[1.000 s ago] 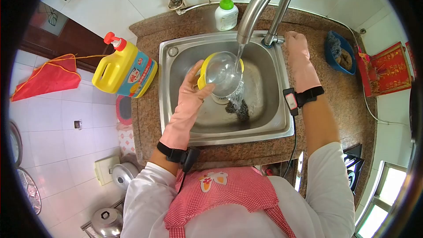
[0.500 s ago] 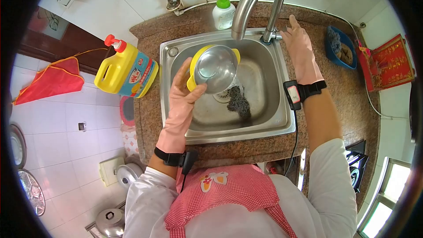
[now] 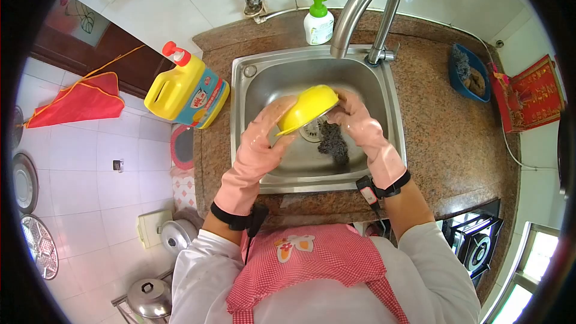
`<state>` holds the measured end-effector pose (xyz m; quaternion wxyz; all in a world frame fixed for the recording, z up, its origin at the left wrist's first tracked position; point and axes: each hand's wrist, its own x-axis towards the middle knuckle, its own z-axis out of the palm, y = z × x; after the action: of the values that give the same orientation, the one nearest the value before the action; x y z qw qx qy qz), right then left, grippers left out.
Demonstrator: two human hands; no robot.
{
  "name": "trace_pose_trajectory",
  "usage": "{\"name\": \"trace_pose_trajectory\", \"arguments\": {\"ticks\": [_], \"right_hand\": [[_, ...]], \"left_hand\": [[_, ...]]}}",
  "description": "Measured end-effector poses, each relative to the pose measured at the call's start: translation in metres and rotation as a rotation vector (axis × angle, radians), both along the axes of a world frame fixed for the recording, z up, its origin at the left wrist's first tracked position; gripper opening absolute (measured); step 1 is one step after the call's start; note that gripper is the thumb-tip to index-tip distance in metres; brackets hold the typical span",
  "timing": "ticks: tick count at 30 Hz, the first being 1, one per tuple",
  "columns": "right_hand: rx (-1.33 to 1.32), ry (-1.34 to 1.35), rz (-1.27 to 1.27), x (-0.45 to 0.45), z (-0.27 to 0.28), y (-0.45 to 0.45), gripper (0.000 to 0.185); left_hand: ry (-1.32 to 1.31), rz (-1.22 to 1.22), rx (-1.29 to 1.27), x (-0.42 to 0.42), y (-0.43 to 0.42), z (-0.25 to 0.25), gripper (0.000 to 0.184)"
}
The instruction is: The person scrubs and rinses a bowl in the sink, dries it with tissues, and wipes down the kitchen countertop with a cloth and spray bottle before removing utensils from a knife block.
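Observation:
Over the sink (image 3: 243, 171) I hold a yellow bowl (image 3: 310, 110), tipped so that its yellow outside faces up and its metal rim slants down to the right. My left hand (image 3: 262, 138), in a wet pink rubber glove, is closed on the bowl's left side. Gloved the same way, my right hand (image 3: 362, 131) grips the rim at the right; some of its fingertips are hidden behind the bowl. Below lies a dark grey scouring pad (image 3: 333, 144) beside the drain (image 3: 312, 131). The steel faucet (image 3: 342, 30) arches above, and I see no stream from it.
A big yellow detergent jug (image 3: 192, 93) stands left of the sink. Behind it sits a white soap bottle (image 3: 318, 27) with a green pump. A blue basket (image 3: 459, 87) holds scrubbers at the right, near a red box (image 3: 528, 93). A gas stove (image 3: 477, 251) is at the lower right.
My right hand has left the faucet handle and come down to the bowl's right side. The bowl has turned from showing its shiny inside to showing its yellow outside. The view has shifted slightly.

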<state>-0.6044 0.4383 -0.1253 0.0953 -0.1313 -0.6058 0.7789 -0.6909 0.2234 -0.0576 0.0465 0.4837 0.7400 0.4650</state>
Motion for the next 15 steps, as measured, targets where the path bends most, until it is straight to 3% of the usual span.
{"name": "trace_pose_trajectory", "arguments": {"ticks": [3,4,7,11,15], "right_hand": [[0.17,0.014,0.06,-0.002,-0.013,0.001,0.051],[0.368,-0.012,-0.07,0.002,-0.016,-0.003,0.038],[0.596,0.092,0.006,0.01,0.017,-0.002,0.033],[0.881,0.07,-0.118,0.022,0.038,-0.007,0.032],[1.086,0.136,-0.269,0.029,0.039,-0.006,0.034]], "left_hand": [[0.125,-0.054,-0.056,0.006,-0.003,0.01,0.062],[0.18,-0.082,-0.075,0.008,-0.005,0.011,0.062],[0.322,-0.137,-0.059,0.008,-0.005,0.013,0.063],[0.406,-0.148,-0.041,0.01,-0.007,0.017,0.064],[0.303,0.079,-0.07,0.021,-0.012,0.015,0.069]]}}
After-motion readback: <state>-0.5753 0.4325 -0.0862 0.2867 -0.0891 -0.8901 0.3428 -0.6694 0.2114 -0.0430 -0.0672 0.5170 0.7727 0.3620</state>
